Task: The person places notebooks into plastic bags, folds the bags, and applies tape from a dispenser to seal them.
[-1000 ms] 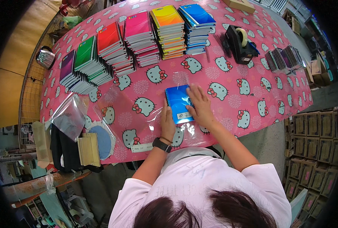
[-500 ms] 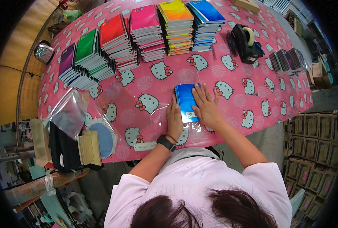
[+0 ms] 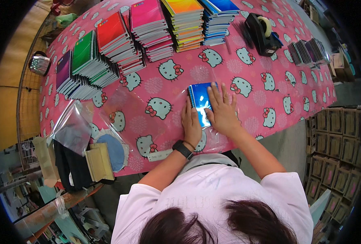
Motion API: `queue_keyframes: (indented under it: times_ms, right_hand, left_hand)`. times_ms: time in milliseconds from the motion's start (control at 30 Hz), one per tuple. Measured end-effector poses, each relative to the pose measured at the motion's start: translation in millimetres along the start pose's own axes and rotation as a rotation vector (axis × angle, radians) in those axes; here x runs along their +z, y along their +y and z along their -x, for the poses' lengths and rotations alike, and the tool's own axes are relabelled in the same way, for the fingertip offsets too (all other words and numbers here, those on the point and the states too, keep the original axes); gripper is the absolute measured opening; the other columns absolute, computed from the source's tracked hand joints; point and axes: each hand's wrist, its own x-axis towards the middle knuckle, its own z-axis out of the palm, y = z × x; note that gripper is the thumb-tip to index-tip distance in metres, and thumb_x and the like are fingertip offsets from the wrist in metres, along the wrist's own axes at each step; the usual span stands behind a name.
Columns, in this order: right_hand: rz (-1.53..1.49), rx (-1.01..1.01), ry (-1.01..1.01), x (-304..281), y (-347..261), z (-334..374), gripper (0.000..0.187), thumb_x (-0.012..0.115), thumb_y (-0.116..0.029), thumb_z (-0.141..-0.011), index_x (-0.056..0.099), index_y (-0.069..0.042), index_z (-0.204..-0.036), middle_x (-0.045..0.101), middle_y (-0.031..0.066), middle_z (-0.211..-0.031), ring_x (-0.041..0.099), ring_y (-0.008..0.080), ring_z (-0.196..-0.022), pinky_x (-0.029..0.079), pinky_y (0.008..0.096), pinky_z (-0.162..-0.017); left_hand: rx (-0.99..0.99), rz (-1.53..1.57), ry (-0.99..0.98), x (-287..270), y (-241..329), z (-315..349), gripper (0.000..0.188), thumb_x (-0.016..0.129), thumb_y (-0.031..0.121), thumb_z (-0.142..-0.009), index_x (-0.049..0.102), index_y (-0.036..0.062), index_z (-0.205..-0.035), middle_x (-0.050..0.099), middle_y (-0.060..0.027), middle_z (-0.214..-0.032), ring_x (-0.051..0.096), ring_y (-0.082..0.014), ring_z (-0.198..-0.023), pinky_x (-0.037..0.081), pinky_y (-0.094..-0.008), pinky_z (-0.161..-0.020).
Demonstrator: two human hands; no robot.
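A blue spiral-bound notebook [image 3: 199, 96] lies flat on the table's near part, its coil on the left side. Clear plastic film [image 3: 219, 140] seems to surround it, with bright glare on the cover. My left hand [image 3: 191, 125] rests along the notebook's left edge, fingers stretched out and pointing away from me. On the cover's right half, my right hand [image 3: 225, 110] lies flat with its fingers extended. Neither hand grips anything. A white ruler-like strip [image 3: 160, 155] is beside my left forearm.
Notebook stacks line the far side: purple [image 3: 64, 67], green [image 3: 83, 49], red [image 3: 112, 30], pink [image 3: 147, 13], yellow [image 3: 184, 5] and blue [image 3: 221, 5]. A tape dispenser [image 3: 258, 36] and bundled small notebooks [image 3: 308, 53] stand right. Clear plastic bags [image 3: 72, 124] lie left. Boxes [image 3: 334, 142] are stacked beyond the table.
The view has shifted slightly. Both hands stay on the notebook, my right hand lying a little further along its right edge. Glare now covers the cover's lower part.
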Motion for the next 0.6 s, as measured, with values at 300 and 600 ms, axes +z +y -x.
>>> queue_keyframes:
  times_ms: [300, 600]
  right_hand:
    - [0.028, -0.063, -0.049, -0.7, -7.7, -5.1, 0.060, 0.039, -0.030, -0.091, 0.024, -0.005, -0.143, 0.020, 0.0101, -0.151, 0.012, 0.0281, -0.141, 0.014, 0.0615, -0.105]
    - [0.030, -0.083, -0.064, -0.8, -4.5, -6.4, 0.061, 0.041, -0.033, -0.091, 0.024, -0.006, -0.143, 0.018, 0.0107, -0.151, 0.013, 0.0284, -0.140, 0.017, 0.0638, -0.104]
  left_hand:
    - [-0.001, -0.070, -0.112, -16.0, 6.1, -7.4, 0.052, 0.032, 0.031, -0.096, 0.033, -0.0008, -0.138, 0.034, -0.0226, -0.140, 0.032, -0.0358, -0.128, 0.025, -0.0439, -0.106]
    - [0.482, -0.726, 0.243, -96.1, -25.5, -26.6, 0.047, 0.068, 0.021, -0.078, 0.054, 0.0016, -0.119, 0.054, -0.0178, -0.119, 0.052, -0.0319, -0.105, 0.042, -0.0414, -0.089]
